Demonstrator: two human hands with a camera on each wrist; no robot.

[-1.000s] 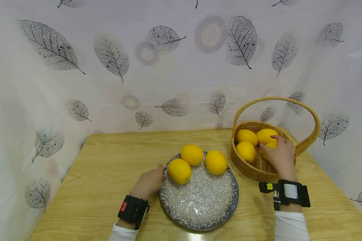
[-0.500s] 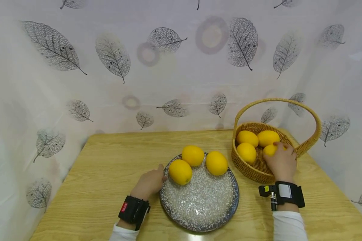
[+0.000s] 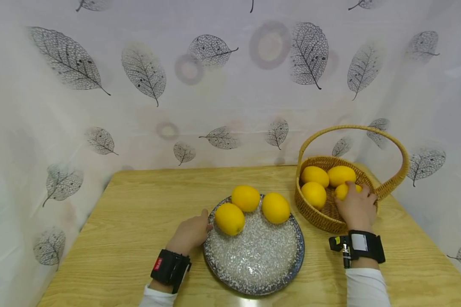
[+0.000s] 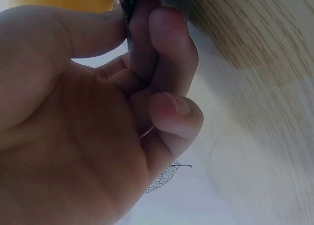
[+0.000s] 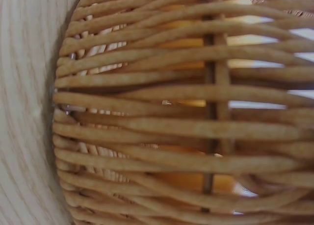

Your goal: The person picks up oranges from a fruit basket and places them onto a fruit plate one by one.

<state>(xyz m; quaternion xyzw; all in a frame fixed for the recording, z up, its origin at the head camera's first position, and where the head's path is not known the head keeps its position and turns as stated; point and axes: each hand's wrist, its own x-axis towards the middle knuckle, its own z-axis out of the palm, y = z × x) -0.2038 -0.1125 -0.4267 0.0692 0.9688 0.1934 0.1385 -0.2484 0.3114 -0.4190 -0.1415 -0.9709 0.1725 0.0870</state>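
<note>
In the head view my left hand (image 3: pixel 191 232) is at the left edge of a speckled grey plate (image 3: pixel 257 264). The left wrist view has the thumb and fingers pinching the plate's dark rim (image 4: pixel 127 9). Three lemons lie on the far part of the plate, one of them a lemon (image 3: pixel 229 218) close to this hand. Inside a wicker basket (image 3: pixel 316 220), my right hand (image 3: pixel 357 209) grips a lemon (image 3: pixel 342 192), its fingers curled over the right side. In the right wrist view the basket's woven wall (image 5: pixel 147 127) hides that hand's grip; yellow shows through the gaps.
Three other lemons, including a near-left lemon (image 3: pixel 313 195), sit in the basket around the gripped one. The tall basket handle (image 3: pixel 351 126) arches above them. Behind the wooden table (image 3: pixel 146 200) hangs a leaf-print cloth (image 3: pixel 230 98).
My right hand has come down farther into the basket and its fingers have closed over the lemon there. The left hand and the plate have stayed in place.
</note>
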